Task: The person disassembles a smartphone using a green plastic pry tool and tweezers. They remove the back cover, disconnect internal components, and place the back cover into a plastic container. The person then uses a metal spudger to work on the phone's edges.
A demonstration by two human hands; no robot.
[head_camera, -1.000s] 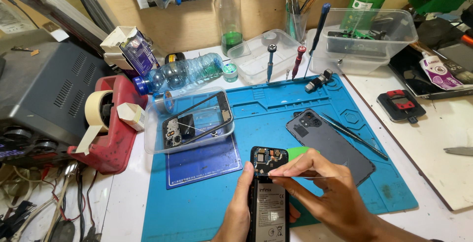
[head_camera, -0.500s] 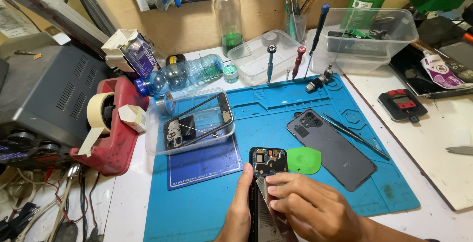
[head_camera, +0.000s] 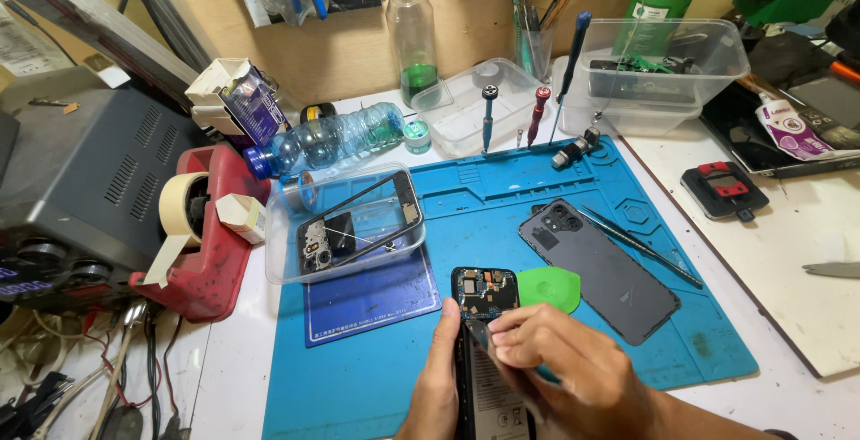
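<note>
Since the earlier frames, the right hand point(head_camera: 573, 373) has slid down over the opened phone point(head_camera: 488, 350), and its fingers point(head_camera: 515, 337) are now curling closed and pinching at the phone's upper edge, just below the exposed circuit board. Whether they are gripping a small part there cannot be told. At the near edge of the blue mat point(head_camera: 502, 216), the left hand point(head_camera: 437, 377) is bracing the phone's left side, its fingers wrapping around the frame and gripping it. Just beyond the right hand, a green pick point(head_camera: 551, 288) is lying on the mat, touching the dark back cover point(head_camera: 600, 270) that is resting face down to its right. A thin metal tool point(head_camera: 640, 245) is lying just beside that cover. Left of centre, a clear tray point(head_camera: 345, 225) is holding a phone frame. Farther left, a red tape dispenser point(head_camera: 210, 243) is sitting on the desk point(head_camera: 788, 252). Farther back, a plastic bottle point(head_camera: 327, 140) is lying on its side, and screwdrivers point(head_camera: 488, 113) are standing by a clear tub point(head_camera: 663, 68).
</note>
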